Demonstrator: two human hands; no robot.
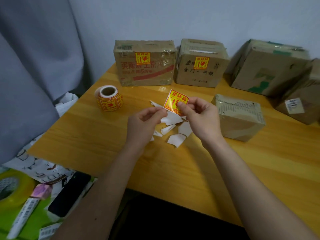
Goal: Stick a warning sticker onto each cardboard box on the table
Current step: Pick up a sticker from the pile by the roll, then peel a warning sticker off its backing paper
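A yellow-and-red warning sticker (pixel 175 99) is held up over the middle of the wooden table (pixel 90 135). My right hand (pixel 199 116) pinches its lower right edge. My left hand (pixel 145 122) pinches its lower left corner, where white backing paper (pixel 171 117) shows. Two cardboard boxes at the back, one with red print (pixel 145 73) and one with black writing (pixel 200 73), each carry a warning sticker on the front. A small taped box (pixel 240 116) lies right of my hands with no sticker showing. Two more boxes (pixel 270 70) (pixel 301 99) stand far right.
A roll of warning stickers (pixel 109 98) stands left of my hands. Several white backing scraps (pixel 176 139) lie on the table under my hands. Off the table's left edge are a grey curtain (pixel 34 66), a tape roll (pixel 12 187), a black phone (pixel 69 193) and papers.
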